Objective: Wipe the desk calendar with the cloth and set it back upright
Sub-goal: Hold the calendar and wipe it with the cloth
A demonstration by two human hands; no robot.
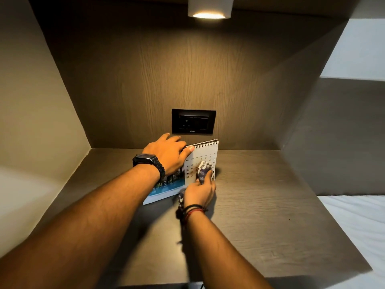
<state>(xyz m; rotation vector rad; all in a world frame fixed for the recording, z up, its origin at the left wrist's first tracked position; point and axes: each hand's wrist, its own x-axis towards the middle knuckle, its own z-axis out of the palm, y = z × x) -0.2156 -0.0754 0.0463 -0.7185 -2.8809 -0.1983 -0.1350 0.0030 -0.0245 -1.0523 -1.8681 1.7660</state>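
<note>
A spiral-bound desk calendar (192, 163) stands on the dark wooden shelf (260, 205), near the back wall. Its front shows a white date grid on the right and a blue photo on the left. My left hand (166, 156), with a black watch on the wrist, grips the calendar's top edge at the spiral, thumb over the front. My right hand (200, 193) presses a bunched blue-and-white patterned cloth (205, 168) against the date grid. My arms hide part of the photo side.
A black wall socket (193, 122) sits on the back panel just above the calendar. A round lamp (210, 7) glows overhead. Side panels close the shelf in left and right. A white bed sheet (358, 226) lies beyond the shelf's right edge.
</note>
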